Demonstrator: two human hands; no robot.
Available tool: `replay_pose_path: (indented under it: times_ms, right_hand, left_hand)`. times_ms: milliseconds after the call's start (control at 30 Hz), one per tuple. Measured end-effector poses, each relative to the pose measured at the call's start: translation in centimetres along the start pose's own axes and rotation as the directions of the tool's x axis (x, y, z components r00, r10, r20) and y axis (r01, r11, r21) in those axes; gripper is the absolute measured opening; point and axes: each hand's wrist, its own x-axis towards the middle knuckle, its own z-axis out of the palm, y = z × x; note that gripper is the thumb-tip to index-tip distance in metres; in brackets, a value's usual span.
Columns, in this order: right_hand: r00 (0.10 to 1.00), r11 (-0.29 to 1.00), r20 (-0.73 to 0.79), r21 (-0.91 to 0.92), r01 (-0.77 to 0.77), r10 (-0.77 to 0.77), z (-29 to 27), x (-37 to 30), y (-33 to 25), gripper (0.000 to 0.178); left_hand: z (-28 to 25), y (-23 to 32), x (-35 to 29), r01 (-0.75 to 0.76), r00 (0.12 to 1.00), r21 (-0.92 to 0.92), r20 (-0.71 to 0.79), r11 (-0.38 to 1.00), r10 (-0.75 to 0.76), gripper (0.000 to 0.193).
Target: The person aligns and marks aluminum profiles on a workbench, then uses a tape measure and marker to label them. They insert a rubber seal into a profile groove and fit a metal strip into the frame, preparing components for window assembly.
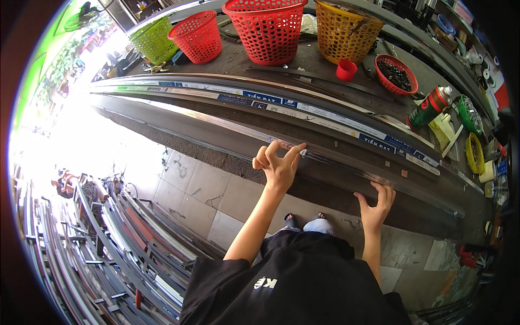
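Note:
A long, shiny metal bar (216,124) runs slantwise along the near side of the workbench. My left hand (279,168) is bent over it near the middle, its fingertips and thumb against the bar's upper edge. Some handwritten marks show on the bar beside those fingers. Farther right, my right hand (375,208) has its curled fingertips at the bar's edge, while the thumb stands apart from them. Just beyond lie two long profiles, one a labelled strip (325,123) in white and blue film, the other a similar nearer strip (319,130).
Along the back stand a green basket (153,40), red baskets (265,35) and a yellow basket (346,35). A red cup (346,70), a shallow basket of small dark parts (395,76) and a spray can (430,108) sit rightward. Stacked metal profiles (119,244) fill the lower left.

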Motion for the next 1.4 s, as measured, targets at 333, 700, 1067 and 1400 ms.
replay_pose_path:
  times_ms: [333, 700, 1067, 1400]
  right_hand:
    - [0.997, 0.987, 0.053, 0.151, -0.058, 0.050, -1.3, 1.2, -0.5, 0.034]
    - [0.979, 0.997, 0.189, -0.022, 0.076, -0.071, 4.1, 15.4, 1.0, 0.052]
    - [0.927, 0.999, 0.375, 0.038, -0.009, -0.006, 8.6, 18.7, 2.5, 0.042]
    - [0.955, 0.988, 0.295, -0.155, 0.009, 0.038, 5.7, 17.6, -1.2, 0.034]
  left_hand:
    - [-0.1, 0.5, 2.6, 0.091, 0.965, -0.206, 0.260, 0.974, -0.036, 0.030]
    - [-0.1, 0.2, 4.4, 0.113, 0.897, -0.219, 0.441, 0.969, -0.005, 0.033]
    - [-1.9, -2.0, 6.2, 0.650, 0.738, -0.534, 0.614, 0.541, -0.281, 0.031]
    - [2.8, -28.7, 12.3, 0.677, 0.480, -0.736, 0.447, -0.005, -0.755, 0.070]
